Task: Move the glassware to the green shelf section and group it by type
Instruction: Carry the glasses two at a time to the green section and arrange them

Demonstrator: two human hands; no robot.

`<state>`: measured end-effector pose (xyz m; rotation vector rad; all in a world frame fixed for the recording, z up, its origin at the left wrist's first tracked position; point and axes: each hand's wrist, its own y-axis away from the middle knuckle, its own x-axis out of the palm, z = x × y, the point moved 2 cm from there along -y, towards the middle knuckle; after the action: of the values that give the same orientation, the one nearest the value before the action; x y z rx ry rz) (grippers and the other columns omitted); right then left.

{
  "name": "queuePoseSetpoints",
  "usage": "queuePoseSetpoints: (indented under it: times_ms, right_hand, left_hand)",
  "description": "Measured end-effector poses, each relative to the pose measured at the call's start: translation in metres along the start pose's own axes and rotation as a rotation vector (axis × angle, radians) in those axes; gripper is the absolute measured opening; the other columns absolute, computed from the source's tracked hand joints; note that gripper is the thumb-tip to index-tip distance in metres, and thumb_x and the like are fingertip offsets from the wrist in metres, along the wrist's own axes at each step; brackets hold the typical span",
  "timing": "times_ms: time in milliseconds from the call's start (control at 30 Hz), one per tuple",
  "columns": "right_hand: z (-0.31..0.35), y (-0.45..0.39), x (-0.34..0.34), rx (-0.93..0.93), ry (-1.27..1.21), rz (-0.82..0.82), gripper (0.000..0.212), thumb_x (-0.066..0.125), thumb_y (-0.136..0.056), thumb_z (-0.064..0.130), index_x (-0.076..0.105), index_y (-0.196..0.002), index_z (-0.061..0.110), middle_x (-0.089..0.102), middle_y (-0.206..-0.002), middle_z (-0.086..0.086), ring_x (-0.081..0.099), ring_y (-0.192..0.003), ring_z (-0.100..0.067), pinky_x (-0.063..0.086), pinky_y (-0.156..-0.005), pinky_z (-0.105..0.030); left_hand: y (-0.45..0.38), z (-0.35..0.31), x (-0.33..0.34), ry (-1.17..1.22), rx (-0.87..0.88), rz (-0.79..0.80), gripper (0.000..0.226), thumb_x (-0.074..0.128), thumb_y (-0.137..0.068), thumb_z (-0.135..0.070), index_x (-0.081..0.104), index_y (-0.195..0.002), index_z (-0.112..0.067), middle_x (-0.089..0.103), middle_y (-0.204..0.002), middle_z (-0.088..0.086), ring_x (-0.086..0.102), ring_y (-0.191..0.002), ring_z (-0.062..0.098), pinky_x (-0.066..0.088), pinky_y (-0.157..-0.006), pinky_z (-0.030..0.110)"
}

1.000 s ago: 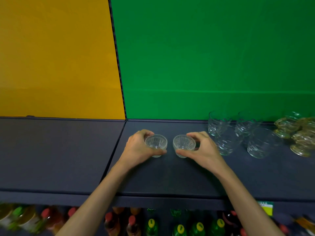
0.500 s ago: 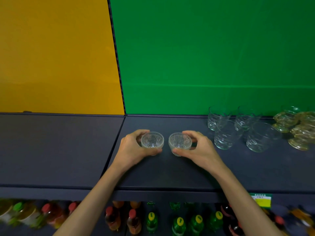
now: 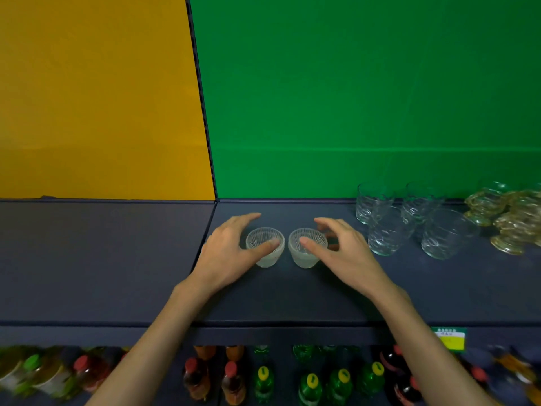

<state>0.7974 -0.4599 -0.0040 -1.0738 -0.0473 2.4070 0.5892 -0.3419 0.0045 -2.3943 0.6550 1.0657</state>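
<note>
Two small ribbed clear glass bowls stand side by side on the dark shelf [image 3: 292,297] in front of the green back panel [image 3: 351,98]. My left hand [image 3: 228,253] arches around the left bowl [image 3: 268,259], fingers stretched out behind it and thumb tip at its front rim. My right hand [image 3: 348,253] mirrors this around the right bowl [image 3: 306,260], with fingers spread and thumb at the rim. Neither hand grips its bowl. The bowls nearly touch each other.
Several clear tumblers [image 3: 389,232] are grouped to the right of my right hand. Amber footed glass dishes [image 3: 509,230] stand at the far right. The yellow back panel [image 3: 87,98] lies to the left. Drink bottles [image 3: 310,382] fill the lower shelf, below a price tag [image 3: 449,336].
Both hands gripped the bowls earlier and set them close together. Now the fingers have straightened and spread away from the glass.
</note>
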Motion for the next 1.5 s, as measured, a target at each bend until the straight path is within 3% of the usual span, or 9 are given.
queuePoseSetpoints:
  times_ms: [100, 267, 433, 833, 1067, 1500]
  right_hand:
    - [0.008, 0.001, -0.008, -0.058, 0.129, -0.064, 0.058, 0.056, -0.092, 0.059, 0.056, -0.138, 0.025, 0.056, -0.131, 0.010, 0.054, -0.123, -0.013, 0.044, -0.102, -0.037]
    - [0.015, 0.011, -0.028, -0.087, 0.354, -0.138, 0.050, 0.052, -0.099, 0.049, 0.053, -0.141, 0.022, 0.055, -0.139, 0.004, 0.049, -0.129, -0.019, 0.040, -0.102, -0.037]
    - [0.006, 0.032, -0.054, -0.023, 0.553, -0.182, 0.050, 0.051, -0.100, 0.047, 0.053, -0.142, 0.020, 0.057, -0.138, 0.000, 0.053, -0.124, -0.026, 0.043, -0.101, -0.043]
    - [-0.043, 0.094, -0.130, 0.141, 0.612, -0.297, 0.048, 0.054, -0.098, 0.046, 0.055, -0.139, 0.021, 0.057, -0.133, 0.000, 0.053, -0.122, -0.027, 0.043, -0.095, -0.041]
    - [-0.091, 0.135, -0.173, 0.111, 0.551, -0.258, 0.047, 0.057, -0.097, 0.044, 0.055, -0.138, 0.023, 0.056, -0.133, 0.001, 0.052, -0.123, -0.025, 0.043, -0.096, -0.040]
    - [-0.172, 0.150, -0.227, 0.024, 0.418, -0.113, 0.052, 0.056, -0.097, 0.047, 0.050, -0.142, 0.023, 0.052, -0.141, 0.003, 0.050, -0.129, -0.022, 0.043, -0.101, -0.041]
  left_hand:
    - [-0.002, -0.017, -0.007, -0.245, 0.109, -0.030, 0.083, 0.046, -0.085, -0.080, 0.042, -0.154, -0.035, 0.045, -0.158, -0.006, 0.042, -0.144, 0.019, 0.039, -0.112, 0.042]
    - [-0.016, -0.042, 0.000, -0.476, 0.208, 0.019, 0.073, 0.040, -0.097, -0.071, 0.032, -0.159, -0.034, 0.027, -0.169, 0.003, 0.028, -0.153, 0.026, 0.028, -0.120, 0.046]
    - [-0.023, -0.071, 0.016, -0.495, 0.315, 0.059, 0.072, 0.041, -0.099, -0.067, 0.028, -0.161, -0.032, 0.024, -0.170, 0.005, 0.024, -0.155, 0.027, 0.022, -0.122, 0.046]
    - [-0.003, -0.152, 0.071, -0.518, 0.466, 0.114, 0.071, 0.037, -0.100, -0.067, 0.027, -0.161, -0.034, 0.026, -0.169, 0.003, 0.027, -0.154, 0.026, 0.025, -0.121, 0.045]
    - [0.028, -0.201, 0.109, -0.552, 0.379, 0.081, 0.071, 0.037, -0.101, -0.066, 0.026, -0.161, -0.032, 0.028, -0.168, 0.003, 0.028, -0.153, 0.025, 0.027, -0.119, 0.045]
    - [0.083, -0.251, 0.158, -0.622, -0.030, -0.047, 0.068, 0.044, -0.098, -0.063, 0.038, -0.156, -0.029, 0.045, -0.158, 0.005, 0.047, -0.141, 0.029, 0.038, -0.110, 0.044]
